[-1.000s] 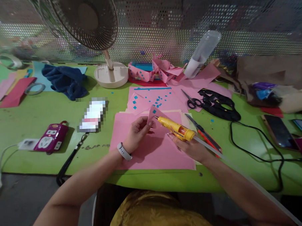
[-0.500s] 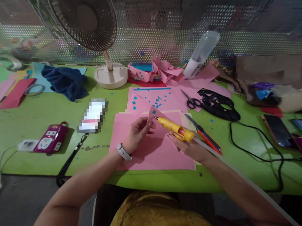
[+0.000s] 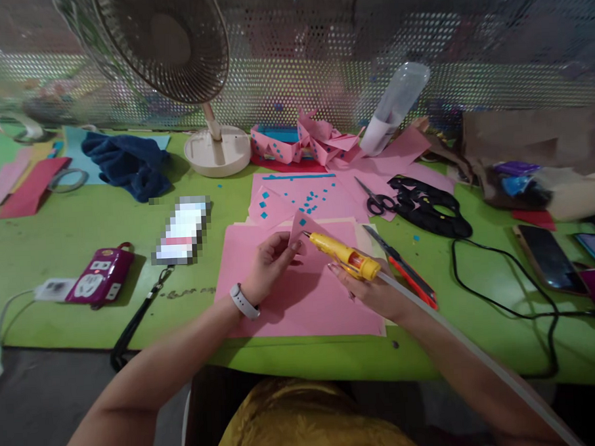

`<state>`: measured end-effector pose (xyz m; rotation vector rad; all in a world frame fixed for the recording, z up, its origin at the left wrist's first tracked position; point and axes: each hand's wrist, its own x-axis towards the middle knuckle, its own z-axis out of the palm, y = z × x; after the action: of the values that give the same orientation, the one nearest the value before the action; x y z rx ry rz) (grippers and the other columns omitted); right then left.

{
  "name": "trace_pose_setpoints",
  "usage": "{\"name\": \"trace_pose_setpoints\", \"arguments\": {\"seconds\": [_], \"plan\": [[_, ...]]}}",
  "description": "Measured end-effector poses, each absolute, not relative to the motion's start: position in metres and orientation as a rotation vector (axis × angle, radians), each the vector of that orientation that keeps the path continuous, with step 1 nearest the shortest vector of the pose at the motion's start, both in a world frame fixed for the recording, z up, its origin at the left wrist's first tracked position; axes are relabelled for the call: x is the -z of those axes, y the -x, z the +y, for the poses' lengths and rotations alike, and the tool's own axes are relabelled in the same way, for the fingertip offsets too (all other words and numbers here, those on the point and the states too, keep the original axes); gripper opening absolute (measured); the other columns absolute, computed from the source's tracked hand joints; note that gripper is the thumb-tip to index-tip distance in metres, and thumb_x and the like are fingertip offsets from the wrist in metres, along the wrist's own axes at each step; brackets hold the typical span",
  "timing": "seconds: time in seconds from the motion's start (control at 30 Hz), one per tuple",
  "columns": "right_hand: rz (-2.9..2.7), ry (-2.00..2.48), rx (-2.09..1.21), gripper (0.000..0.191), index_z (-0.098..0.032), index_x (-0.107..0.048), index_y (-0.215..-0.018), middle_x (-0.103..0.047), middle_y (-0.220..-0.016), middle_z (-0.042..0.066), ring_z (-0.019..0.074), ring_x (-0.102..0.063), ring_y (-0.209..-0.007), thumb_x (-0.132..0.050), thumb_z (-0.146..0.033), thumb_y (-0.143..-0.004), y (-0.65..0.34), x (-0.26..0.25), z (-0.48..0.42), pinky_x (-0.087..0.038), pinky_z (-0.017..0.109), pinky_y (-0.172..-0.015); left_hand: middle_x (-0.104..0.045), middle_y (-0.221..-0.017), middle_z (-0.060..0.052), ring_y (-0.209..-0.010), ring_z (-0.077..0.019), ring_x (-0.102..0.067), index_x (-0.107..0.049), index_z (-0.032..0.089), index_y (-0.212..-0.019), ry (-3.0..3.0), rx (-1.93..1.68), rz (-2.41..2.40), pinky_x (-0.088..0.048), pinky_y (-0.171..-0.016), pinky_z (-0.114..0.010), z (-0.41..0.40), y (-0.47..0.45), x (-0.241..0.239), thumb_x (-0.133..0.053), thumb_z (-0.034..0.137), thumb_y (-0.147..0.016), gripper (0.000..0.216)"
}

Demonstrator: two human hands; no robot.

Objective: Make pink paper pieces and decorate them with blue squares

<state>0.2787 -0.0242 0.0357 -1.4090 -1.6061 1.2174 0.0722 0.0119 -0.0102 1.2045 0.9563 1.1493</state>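
My left hand (image 3: pixel 274 260) pinches a small folded piece of pink paper (image 3: pixel 308 226) with a blue diamond on it. In my right hand (image 3: pixel 362 282) is a yellow hot glue gun (image 3: pixel 341 251), a long pale glue stick (image 3: pixel 429 309) running out of its back end. The gun's dark nozzle points left and is at the pink piece; whether it touches cannot be made out. Both hands are above a large pink sheet (image 3: pixel 282 316). Behind them, small blue paper bits (image 3: pixel 309 201) and another pink piece with blue diamonds (image 3: pixel 270 208) lie on pink paper.
Right of the sheet lie a red utility knife (image 3: pixel 411 277), black scissors (image 3: pixel 379 203) and a black mask-shaped object (image 3: pixel 445 220). A fan (image 3: pixel 218 151), pink folded paper shapes (image 3: pixel 318 140) and a bottle (image 3: pixel 395 107) stand behind. Leftward are a phone (image 3: pixel 182 231) and a purple power bank-like box (image 3: pixel 100 274).
Almost nothing differs. The camera view has shifted very slightly; both hands keep their hold, with the glue gun's nozzle still at the pink piece.
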Motion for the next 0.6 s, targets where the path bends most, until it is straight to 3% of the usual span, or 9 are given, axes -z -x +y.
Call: {"name": "trace_pose_setpoints", "arguments": {"seconds": [0.23,0.6], "plan": [[-1.373,1.348,-1.476,0.027,-0.022,-0.057,-0.073,-0.053,-0.055,-0.003,0.0116,-0.047,-0.043,-0.064,-0.048,-0.072,-0.2817,-0.0319,-0.0208,-0.038,0.022,-0.037,-0.068,-0.089,-0.004,-0.082,-0.0159,-0.067,-0.064,0.017,-0.102,-1.220,-1.142,0.967,-0.062,-0.070,-0.029,0.0127,-0.0717,0.0110,-0.068,0.046,-0.085,0.034],[-1.347,1.368,-1.429,0.030,-0.023,-0.054,-0.071,-0.048,-0.053,-0.004,0.0105,-0.043,-0.042,-0.065,-0.050,-0.071,-0.2781,-0.0324,-0.0235,-0.036,0.022,-0.037,-0.069,-0.088,-0.005,-0.079,-0.0154,-0.067,-0.064,0.016,-0.102,-1.208,-1.136,0.976,-0.062,-0.070,-0.029,0.0130,-0.0718,0.0105,-0.069,0.047,-0.084,0.036]]}}
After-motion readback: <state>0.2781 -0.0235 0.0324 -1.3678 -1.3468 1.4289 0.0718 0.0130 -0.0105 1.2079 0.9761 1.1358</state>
